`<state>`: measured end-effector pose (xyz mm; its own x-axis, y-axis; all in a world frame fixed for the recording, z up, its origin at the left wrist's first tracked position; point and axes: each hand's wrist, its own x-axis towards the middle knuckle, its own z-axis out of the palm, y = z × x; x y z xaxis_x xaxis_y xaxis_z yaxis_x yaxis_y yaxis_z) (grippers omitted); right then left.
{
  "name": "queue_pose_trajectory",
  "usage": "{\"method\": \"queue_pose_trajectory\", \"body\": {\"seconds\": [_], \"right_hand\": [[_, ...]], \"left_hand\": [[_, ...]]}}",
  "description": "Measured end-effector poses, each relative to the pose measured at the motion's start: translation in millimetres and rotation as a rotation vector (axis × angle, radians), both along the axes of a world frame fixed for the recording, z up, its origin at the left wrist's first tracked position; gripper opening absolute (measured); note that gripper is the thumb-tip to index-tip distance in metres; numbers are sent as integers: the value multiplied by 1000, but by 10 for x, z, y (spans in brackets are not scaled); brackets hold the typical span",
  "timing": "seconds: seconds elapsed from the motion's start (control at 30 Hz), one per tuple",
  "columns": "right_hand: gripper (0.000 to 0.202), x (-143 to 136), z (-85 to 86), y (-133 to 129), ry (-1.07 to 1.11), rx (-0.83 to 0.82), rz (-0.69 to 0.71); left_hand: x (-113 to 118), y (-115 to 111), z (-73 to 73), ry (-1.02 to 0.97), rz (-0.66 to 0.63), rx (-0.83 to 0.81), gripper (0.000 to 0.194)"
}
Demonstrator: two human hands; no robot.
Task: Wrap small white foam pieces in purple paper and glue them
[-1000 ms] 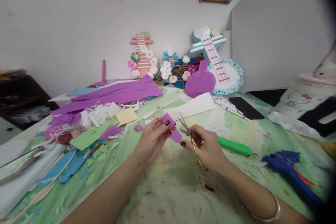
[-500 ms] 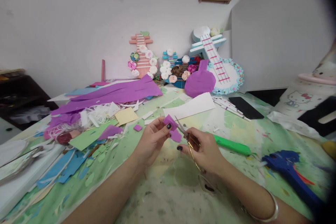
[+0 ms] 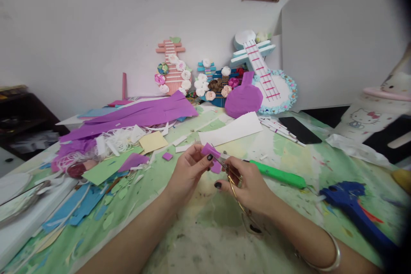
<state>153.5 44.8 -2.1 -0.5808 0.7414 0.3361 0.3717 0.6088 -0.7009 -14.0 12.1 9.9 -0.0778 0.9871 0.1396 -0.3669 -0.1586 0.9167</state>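
Observation:
My left hand [image 3: 191, 169] is closed, pinching a small piece of purple paper [image 3: 210, 150] between thumb and fingers. Gold-handled scissors [image 3: 231, 186] are in my right hand [image 3: 248, 180], with fingers through the loops. The blades lie against the purple paper, beside my left thumb; their exact opening is hard to make out. Just under the blades, another purple part [image 3: 216, 167] shows, and whether it belongs to the same piece I cannot tell. Left of my hands, a small purple square [image 3: 167, 156] lies on the table.
Beyond my hands is a white paper strip [image 3: 231, 130]. A green-handled tool [image 3: 279, 174] and a blue glue gun [image 3: 349, 201] lie to the right, near a black phone [image 3: 300, 130]. Purple sheets [image 3: 138, 113] and scraps cover the left. Decorated instrument models [image 3: 268, 79] lean at the wall.
The scissors' blades have come onto the purple paper, where they stood apart beside it. My right hand has shifted slightly left, towards my left hand.

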Motion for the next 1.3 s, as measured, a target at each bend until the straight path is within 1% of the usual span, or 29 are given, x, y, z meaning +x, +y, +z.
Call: {"method": "queue_pose_trajectory", "body": {"seconds": [0.17,0.23,0.3,0.4,0.5,0.7,0.77,0.83,0.93,1.03,1.1,1.17,1.23,1.3], "right_hand": [[34,-3,14,-15,16,-21,10],[34,-4,11,-17,10,-9,11],[34,-3,6,-17,16,7,19],[35,0,-2,-19,27,18,32],[36,5,-2,-22,33,9,52],[38,10,7,-19,12,3,49],[38,10,5,-15,11,20,45],[36,8,5,-11,7,23,37],[35,3,14,-8,-16,16,-9],[32,-4,24,-5,-32,32,-54],[31,-5,21,1,-44,51,-62],[30,1,7,10,-66,86,-65],[29,10,-12,21,-96,141,-66],[31,20,-30,33,-110,209,-74]], "left_hand": [[30,-24,-40,298,228,161,13],[39,-41,-72,376,320,225,11],[46,-53,-101,416,381,273,10],[49,-62,-116,431,431,304,10],[43,-58,-93,414,472,310,11],[-11,-25,-18,362,543,236,13],[-36,-12,6,334,543,208,13],[-56,2,24,281,495,171,12],[-63,16,38,145,349,83,11],[-58,17,45,-50,121,-33,8],[-66,13,46,-156,-31,-144,10],[-86,9,43,-241,-144,-254,14],[-109,8,38,-295,-228,-317,16],[-126,11,37,-296,-263,-335,16]]}}
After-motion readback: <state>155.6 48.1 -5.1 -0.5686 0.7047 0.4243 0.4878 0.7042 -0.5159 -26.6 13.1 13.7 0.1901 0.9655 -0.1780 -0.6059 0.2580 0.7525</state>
